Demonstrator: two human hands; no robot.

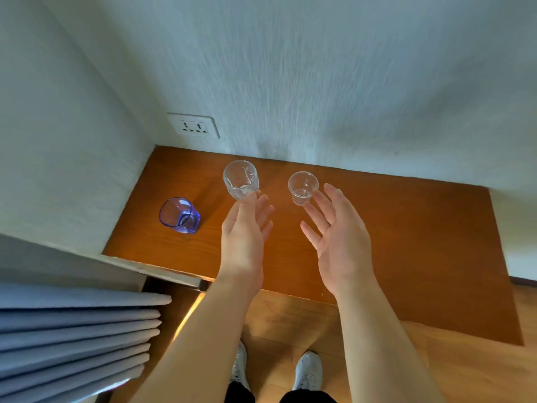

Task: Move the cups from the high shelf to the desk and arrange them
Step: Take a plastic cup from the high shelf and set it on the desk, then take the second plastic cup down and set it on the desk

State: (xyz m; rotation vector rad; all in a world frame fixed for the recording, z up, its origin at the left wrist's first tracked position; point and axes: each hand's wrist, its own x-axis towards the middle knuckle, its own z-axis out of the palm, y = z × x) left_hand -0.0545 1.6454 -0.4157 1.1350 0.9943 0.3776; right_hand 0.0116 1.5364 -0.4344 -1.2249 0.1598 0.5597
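Three cups stand upright on the brown wooden desk [406, 242]. A blue glass cup [179, 215] is at the left. A clear faceted glass [241, 179] stands in the middle and a small clear plastic cup [302, 187] to its right. My left hand [247, 228] is held just in front of the faceted glass, fingers straight, the fingertips at its base. My right hand [337, 237] is spread with the palm turned left, its fingertips close beside the plastic cup. Neither hand holds anything.
The desk sits in a corner between two white walls, with a wall socket [194, 125] above its back left. Grey curtain folds [72, 338] hang at the lower left. Wooden floor [290, 321] and my white shoes [308, 370] show below the desk's front edge.
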